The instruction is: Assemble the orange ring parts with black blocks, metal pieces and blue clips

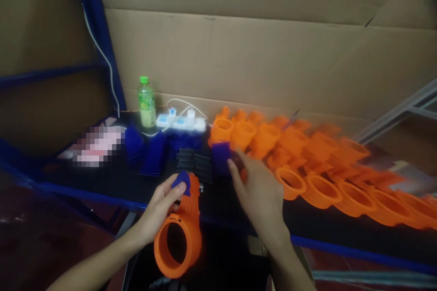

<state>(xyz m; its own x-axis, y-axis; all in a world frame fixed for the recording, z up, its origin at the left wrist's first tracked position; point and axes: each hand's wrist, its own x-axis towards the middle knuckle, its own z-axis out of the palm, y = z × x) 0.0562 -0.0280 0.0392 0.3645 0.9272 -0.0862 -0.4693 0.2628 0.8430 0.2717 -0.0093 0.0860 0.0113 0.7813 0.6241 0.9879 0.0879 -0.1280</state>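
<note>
My left hand (160,211) is closed round an orange plastic housing (179,232) with a round open end, held in front of the table edge. Its thumb presses a small blue piece (180,183) against the top of the housing. My right hand (257,191) reaches forward over the black table (112,177), fingers stretched towards a stack of blue pieces (221,157). Its fingertips are at that stack; whether they grip anything is unclear. Small black parts (194,163) lie just left of the stack.
Several orange housings (307,163) lie in rows across the right of the table. More blue pieces (146,150) stand at the left, with a green-capped bottle (146,102) and a white power strip (180,122) behind. Cardboard walls stand at the back. A blue frame (341,252) edges the table.
</note>
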